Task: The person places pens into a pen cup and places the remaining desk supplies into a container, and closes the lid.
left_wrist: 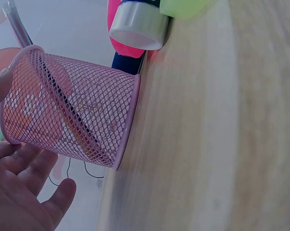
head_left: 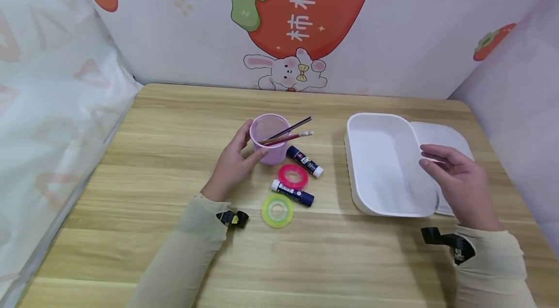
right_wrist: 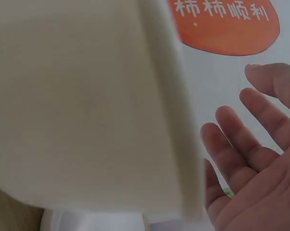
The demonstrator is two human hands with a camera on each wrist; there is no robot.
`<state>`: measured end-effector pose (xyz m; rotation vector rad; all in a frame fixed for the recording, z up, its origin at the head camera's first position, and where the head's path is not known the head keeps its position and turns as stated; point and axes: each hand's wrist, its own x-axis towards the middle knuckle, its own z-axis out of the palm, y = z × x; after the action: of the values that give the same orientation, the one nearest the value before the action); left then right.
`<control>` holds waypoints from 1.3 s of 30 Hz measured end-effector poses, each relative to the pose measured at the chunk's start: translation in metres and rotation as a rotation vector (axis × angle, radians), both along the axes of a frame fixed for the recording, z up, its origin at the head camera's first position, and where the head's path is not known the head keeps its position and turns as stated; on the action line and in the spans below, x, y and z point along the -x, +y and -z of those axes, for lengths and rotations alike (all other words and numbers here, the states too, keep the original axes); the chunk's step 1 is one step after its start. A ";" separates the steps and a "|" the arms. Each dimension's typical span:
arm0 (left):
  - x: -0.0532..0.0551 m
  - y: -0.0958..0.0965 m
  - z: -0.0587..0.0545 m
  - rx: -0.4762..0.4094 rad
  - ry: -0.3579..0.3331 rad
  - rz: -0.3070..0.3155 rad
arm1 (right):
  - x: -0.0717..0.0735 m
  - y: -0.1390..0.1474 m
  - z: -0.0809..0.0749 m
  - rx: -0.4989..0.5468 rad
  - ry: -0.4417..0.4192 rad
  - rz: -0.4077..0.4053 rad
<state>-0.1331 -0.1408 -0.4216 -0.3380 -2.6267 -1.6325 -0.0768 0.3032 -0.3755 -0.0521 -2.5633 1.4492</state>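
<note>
My left hand holds a pink mesh pen holder by its top, thumb on the near side and fingers around the left. The pen holder stands upright on the table, with a few pencils leaning to the right inside it. In the left wrist view, the thumb and fingertips meet its rim. My right hand hovers at the right rim of a white plastic box, fingers slightly bent and holding nothing. The box wall fills much of the right wrist view, beside the spread fingers.
Right of the pen holder lie a glue stick, a pink tape roll, a second glue stick and a yellow-green tape roll. A white lid lies partly behind the box. A printed cloth hangs behind the wooden table.
</note>
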 end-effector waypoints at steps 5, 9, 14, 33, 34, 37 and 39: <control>0.000 0.001 -0.001 0.005 -0.006 -0.006 | 0.001 0.013 0.009 -0.102 -0.095 0.001; -0.001 0.001 -0.002 0.010 -0.008 -0.006 | 0.005 0.017 0.022 0.054 -0.124 0.052; 0.000 0.002 -0.001 0.004 0.002 -0.001 | 0.011 0.018 0.035 0.284 -0.123 0.102; 0.001 0.002 0.002 0.005 -0.010 -0.002 | 0.010 0.020 0.060 0.760 -0.088 -0.022; 0.001 0.002 0.001 0.009 -0.011 -0.002 | 0.009 0.019 0.061 0.763 -0.079 -0.024; 0.001 0.002 0.001 0.013 -0.015 -0.003 | 0.009 0.016 0.062 0.750 -0.066 -0.009; 0.001 0.002 0.000 0.016 -0.014 -0.003 | 0.008 0.016 0.063 0.745 -0.063 0.000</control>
<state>-0.1339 -0.1384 -0.4217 -0.3248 -2.6500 -1.6201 -0.0849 0.3190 -0.4383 -0.2039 -1.9125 2.3347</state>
